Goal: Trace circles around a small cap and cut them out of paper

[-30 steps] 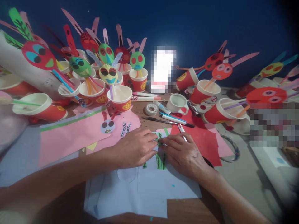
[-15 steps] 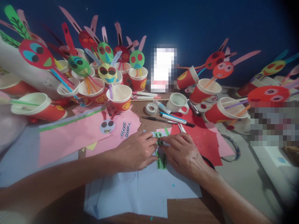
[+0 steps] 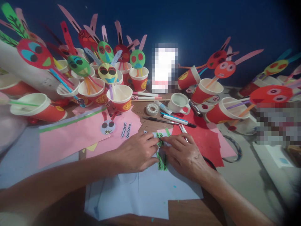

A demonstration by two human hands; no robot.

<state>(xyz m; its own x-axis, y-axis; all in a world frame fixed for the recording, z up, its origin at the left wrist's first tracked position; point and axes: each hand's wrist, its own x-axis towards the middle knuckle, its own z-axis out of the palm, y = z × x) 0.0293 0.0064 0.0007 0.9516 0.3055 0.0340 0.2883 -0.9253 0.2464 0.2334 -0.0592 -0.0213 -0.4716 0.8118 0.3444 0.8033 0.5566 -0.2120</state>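
Brown tabletop (image 3: 188, 212); mug (image 3: 176, 105), tape roll (image 3: 152, 113), black pen (image 3: 161, 121) beyond green strips (image 3: 162, 162).

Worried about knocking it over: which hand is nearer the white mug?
Right. The right hand lies in front of the white mug; the left hand is farther off, in front and to its left.

2 hands (image 3: 138, 153) (image 3: 185, 153), 1 mug (image 3: 176, 107), 1 tape roll (image 3: 152, 113)

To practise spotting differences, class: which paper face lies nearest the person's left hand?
The lavender face with red ears, on pink paper; the other faces are farther from the left hand, among red cups.
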